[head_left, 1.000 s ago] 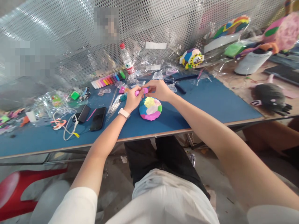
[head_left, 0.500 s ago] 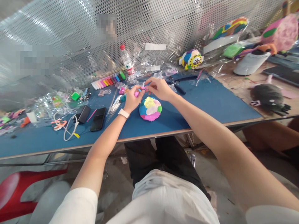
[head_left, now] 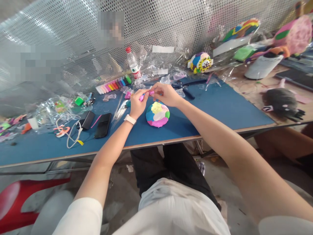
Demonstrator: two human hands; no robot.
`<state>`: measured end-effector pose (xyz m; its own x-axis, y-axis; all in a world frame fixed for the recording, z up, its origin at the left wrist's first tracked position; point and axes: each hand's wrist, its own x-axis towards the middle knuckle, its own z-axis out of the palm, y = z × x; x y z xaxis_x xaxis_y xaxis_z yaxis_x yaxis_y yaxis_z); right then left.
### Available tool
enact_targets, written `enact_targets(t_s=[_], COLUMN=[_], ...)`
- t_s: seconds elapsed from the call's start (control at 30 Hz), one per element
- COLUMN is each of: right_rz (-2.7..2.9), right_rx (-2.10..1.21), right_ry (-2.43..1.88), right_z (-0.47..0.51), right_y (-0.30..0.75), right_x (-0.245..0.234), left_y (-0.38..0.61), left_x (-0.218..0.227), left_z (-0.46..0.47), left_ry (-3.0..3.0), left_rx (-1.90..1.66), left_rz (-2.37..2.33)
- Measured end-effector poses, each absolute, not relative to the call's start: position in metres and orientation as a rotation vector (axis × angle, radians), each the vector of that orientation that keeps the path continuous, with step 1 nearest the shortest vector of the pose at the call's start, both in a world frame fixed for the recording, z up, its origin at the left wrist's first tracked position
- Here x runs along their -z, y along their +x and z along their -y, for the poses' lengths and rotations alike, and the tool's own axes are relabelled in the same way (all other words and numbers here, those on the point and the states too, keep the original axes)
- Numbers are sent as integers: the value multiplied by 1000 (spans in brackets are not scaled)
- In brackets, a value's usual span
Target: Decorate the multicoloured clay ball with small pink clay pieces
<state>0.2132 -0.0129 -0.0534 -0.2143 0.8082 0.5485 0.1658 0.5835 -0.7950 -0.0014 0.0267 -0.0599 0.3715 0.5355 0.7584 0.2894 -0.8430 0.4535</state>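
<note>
Both hands pinch one small pink strip of soft clay (head_left: 147,94): the left hand (head_left: 137,106) has its grip closed on one end, the right hand (head_left: 167,94) on the other. The strip is held above the blue bench (head_left: 220,104), at 11 o'clock from the multicoloured patchwork clay dome (head_left: 157,114). Light, even fingertip pressure should thin it without tearing.

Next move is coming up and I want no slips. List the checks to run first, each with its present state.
1. Grip on the pink clay piece, left hand and right hand pinching: ok.
2. Seat of the multicolour clay dome, flat on the blue table: ok.
3. Row of clay sticks beyond the left hand: ok.
4. Gap from the phones to the dome: ok.
5. Pink piece's shape: cannot tell, fingers cover it.
</note>
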Motion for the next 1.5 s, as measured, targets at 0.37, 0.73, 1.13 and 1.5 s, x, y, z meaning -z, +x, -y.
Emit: enact_targets(t_s=[0.37,0.73,1.13,1.5], right_rz=[1709,1826,1828,1895], right_rx=[-581,-204,-206,-185], right_ry=[-904,-901,-852,-824], right_z=[11,13,19,8], right_y=[219,220,216,227], right_x=[58,49,45,48], left_y=[5,11,11,9], left_x=[64,71,68,70], left_z=[-18,-23,-20,-25], left_ry=[2135,1855,1875,1816], left_rx=[-1273,-1275,-1236,-1217], left_rz=[-747,-734,-723,-678])
